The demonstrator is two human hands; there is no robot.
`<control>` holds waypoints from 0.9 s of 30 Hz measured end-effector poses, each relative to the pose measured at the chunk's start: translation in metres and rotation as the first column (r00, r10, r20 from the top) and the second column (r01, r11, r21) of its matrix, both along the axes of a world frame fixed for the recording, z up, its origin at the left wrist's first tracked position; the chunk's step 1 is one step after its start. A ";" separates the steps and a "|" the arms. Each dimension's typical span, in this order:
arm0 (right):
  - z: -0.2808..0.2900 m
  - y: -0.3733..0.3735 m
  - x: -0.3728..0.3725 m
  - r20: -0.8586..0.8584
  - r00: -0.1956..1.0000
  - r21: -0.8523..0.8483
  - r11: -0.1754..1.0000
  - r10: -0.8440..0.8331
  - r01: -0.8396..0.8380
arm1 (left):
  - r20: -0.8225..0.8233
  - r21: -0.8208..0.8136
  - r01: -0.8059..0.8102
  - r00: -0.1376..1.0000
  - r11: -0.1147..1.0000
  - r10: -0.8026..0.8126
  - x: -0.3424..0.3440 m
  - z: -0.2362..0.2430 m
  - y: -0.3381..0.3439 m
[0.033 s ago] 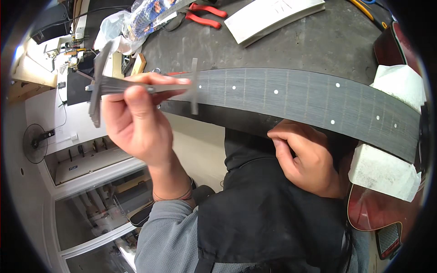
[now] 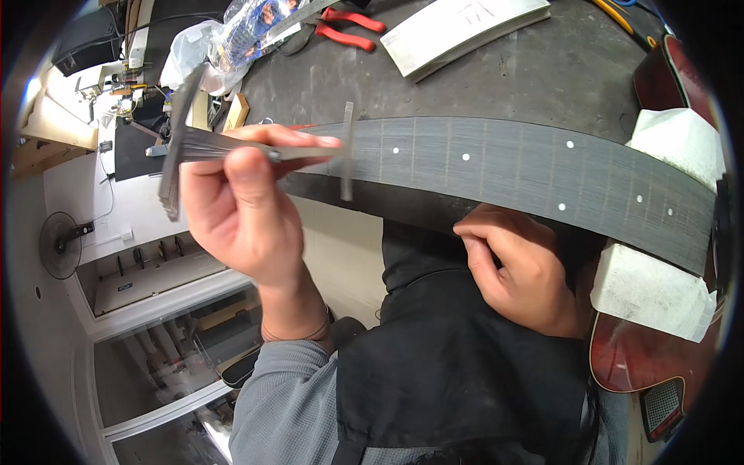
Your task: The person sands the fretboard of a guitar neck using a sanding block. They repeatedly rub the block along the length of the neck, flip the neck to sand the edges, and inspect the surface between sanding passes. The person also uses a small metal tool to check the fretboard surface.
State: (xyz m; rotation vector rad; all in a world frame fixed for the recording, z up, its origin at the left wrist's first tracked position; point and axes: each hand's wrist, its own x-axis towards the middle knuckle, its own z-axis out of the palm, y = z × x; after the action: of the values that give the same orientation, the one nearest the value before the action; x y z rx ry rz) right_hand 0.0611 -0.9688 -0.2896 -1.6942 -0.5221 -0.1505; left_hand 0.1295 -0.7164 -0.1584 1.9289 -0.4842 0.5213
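Note:
My left hand (image 2: 252,209) pinches a fanned set of thin metal T-shaped radius gauges (image 2: 183,147), held together by a rivet. One gauge points right, its crosspiece (image 2: 348,151) over the left part of a dark, fretless guitar fingerboard (image 2: 496,159) with white dot inlays. Whether that crosspiece touches the wood I cannot tell. Beside the neck's near edge, my right hand (image 2: 527,271) is loosely curled closed, its thumb against the bent forefinger. Nothing shows in it, and some of its fingers are hidden.
White masking paper (image 2: 651,291) covers the red guitar body (image 2: 635,356) beside the fingerboard's right end. Across the dark bench (image 2: 341,85) lie red-handled pliers (image 2: 349,29), a long pale block (image 2: 465,35) and a plastic bag (image 2: 190,54). A fan (image 2: 60,244) stands at far left.
My left hand has shifted slightly right with the gauges, taking the outstretched crosspiece farther along the fingerboard. My right hand stays where it was.

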 end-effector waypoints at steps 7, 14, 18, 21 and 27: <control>0.005 0.000 0.002 0.012 0.999 0.060 0.998 -0.037 0.036 | 0.031 0.079 0.058 0.998 0.995 -0.060 -0.003 -0.005 -0.045; 0.002 -0.002 -0.004 -0.031 0.999 0.073 0.997 -0.017 0.020 | 0.033 0.027 0.109 0.993 0.994 -0.110 -0.005 -0.012 -0.053; 0.004 -0.004 -0.004 -0.074 0.995 0.101 0.993 0.065 -0.058 | 0.069 0.133 0.046 0.996 0.990 -0.055 -0.008 -0.014 -0.047; 0.002 -0.006 -0.006 -0.081 0.996 0.078 0.996 0.041 -0.035 | 0.066 0.140 0.068 0.995 0.988 -0.077 -0.003 -0.013 -0.050; 0.001 -0.007 -0.006 -0.062 0.998 0.061 0.998 0.030 -0.026 | 0.055 0.090 0.123 0.990 0.988 -0.128 -0.005 -0.017 -0.048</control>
State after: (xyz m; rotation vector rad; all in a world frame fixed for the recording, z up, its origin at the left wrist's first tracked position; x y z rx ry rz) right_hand 0.0554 -0.9754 -0.2888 -1.6269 -0.4895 -0.0918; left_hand 0.1249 -0.7643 -0.1752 1.9538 -0.6727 0.4854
